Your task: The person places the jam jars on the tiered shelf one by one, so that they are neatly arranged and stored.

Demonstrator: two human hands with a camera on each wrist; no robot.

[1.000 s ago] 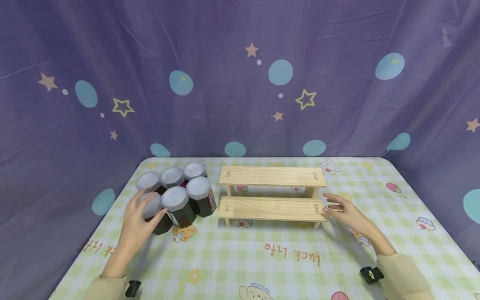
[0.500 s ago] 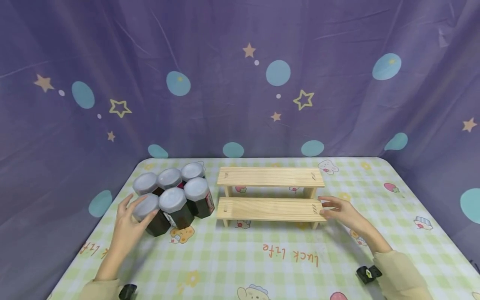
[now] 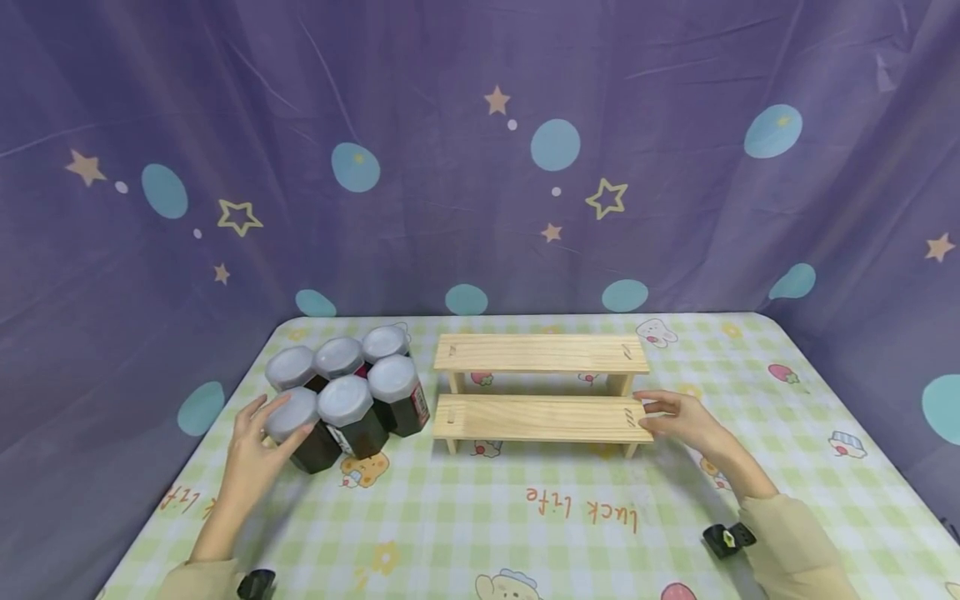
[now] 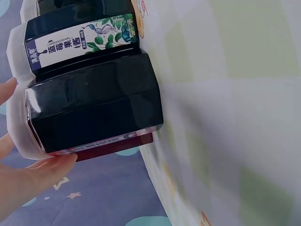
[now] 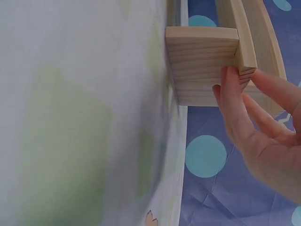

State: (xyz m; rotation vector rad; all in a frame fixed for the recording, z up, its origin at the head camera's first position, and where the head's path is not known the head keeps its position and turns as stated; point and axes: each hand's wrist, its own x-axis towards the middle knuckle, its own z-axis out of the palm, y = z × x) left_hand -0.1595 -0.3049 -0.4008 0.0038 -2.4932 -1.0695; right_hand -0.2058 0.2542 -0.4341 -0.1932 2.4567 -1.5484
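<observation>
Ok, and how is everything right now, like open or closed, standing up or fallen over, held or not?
Six jars: standing upright, grouped together.
Lids: all on.
Left hand: gripping the front-left jar at its lid.
Wooden stand: upright on its legs.
Right hand: pinching the right end of the stand's lower step.
Tablecloth: spread flat.
Curtain: hanging, a bit creased.

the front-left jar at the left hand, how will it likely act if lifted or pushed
The front-left jar probably won't roll while upright, as its sides are flat-faced. Its body looks smooth and shiny, so it may feel slippery. A push rightward would likely bump the neighbouring jar, which stands close beside it.
</observation>
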